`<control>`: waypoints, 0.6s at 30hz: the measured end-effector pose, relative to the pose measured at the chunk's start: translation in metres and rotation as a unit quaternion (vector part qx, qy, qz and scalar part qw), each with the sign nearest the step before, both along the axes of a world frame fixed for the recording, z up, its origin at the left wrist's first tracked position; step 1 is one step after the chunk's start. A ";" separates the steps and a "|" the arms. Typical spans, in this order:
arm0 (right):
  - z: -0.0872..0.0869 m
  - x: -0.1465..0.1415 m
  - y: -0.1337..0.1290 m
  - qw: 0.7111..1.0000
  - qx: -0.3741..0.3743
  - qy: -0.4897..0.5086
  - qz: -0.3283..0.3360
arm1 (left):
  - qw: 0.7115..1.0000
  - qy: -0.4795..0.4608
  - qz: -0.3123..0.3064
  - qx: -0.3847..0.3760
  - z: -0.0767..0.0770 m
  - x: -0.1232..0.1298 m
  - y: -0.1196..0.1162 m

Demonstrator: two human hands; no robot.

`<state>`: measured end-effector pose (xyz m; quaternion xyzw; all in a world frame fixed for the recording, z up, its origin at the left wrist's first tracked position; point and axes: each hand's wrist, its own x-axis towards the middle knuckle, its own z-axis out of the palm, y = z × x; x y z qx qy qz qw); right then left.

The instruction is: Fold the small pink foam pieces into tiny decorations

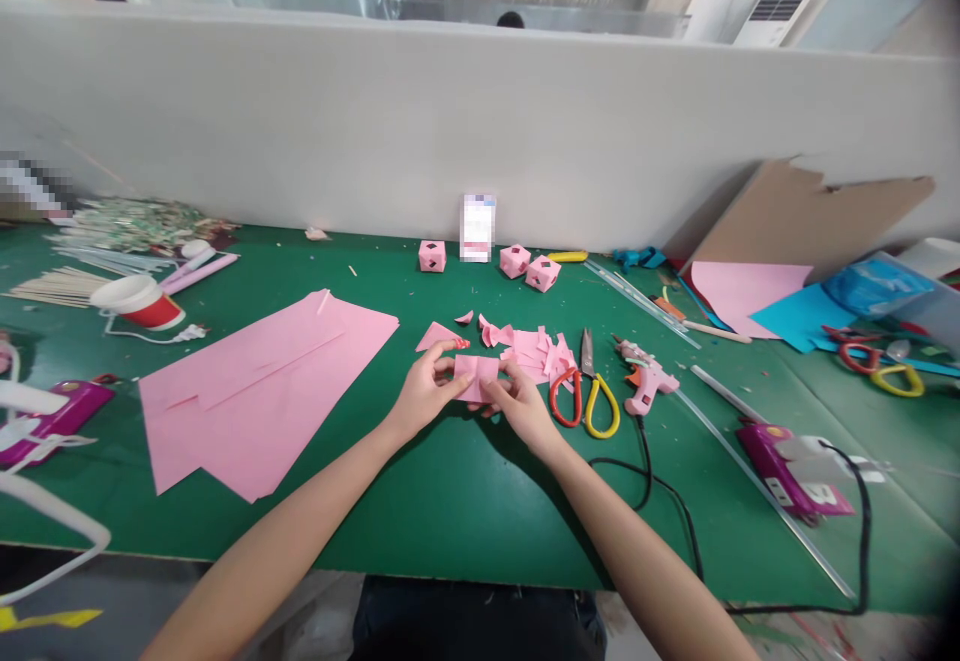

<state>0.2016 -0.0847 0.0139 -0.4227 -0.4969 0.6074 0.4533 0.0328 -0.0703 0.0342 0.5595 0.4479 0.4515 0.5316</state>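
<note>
Between my two hands is a small creased piece of pink paper (477, 377), held just above the green table. My left hand (426, 387) pinches its left side with thumb and fingers. On the right side, my right hand (522, 403) grips it the same way. Pink paper scraps (531, 351) lie just beyond my right hand. Scissors (586, 391) with one red and one yellow handle loop rest to the right of that hand, and a pink glue gun (646, 377) lies beyond them.
Large pink sheets (262, 391) cover the left side. Three pink paper cubes (432, 257) and an upright phone (478, 228) stand near the grey partition (420, 131). A paper cup (142, 301) is at left. A purple power strip (795, 471) with a black cable sits at right.
</note>
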 end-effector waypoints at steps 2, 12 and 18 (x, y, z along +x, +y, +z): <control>-0.001 0.000 0.000 1.000 0.005 -0.007 0.010 | 1.000 0.018 -0.007 0.003 0.000 0.000 -0.001; 0.002 0.004 0.004 0.999 -0.023 0.029 -0.001 | 0.999 -0.006 0.031 -0.014 0.001 0.000 0.002; 0.008 0.005 0.000 0.996 0.032 0.018 -0.077 | 0.996 -0.036 0.063 -0.042 -0.001 -0.002 0.007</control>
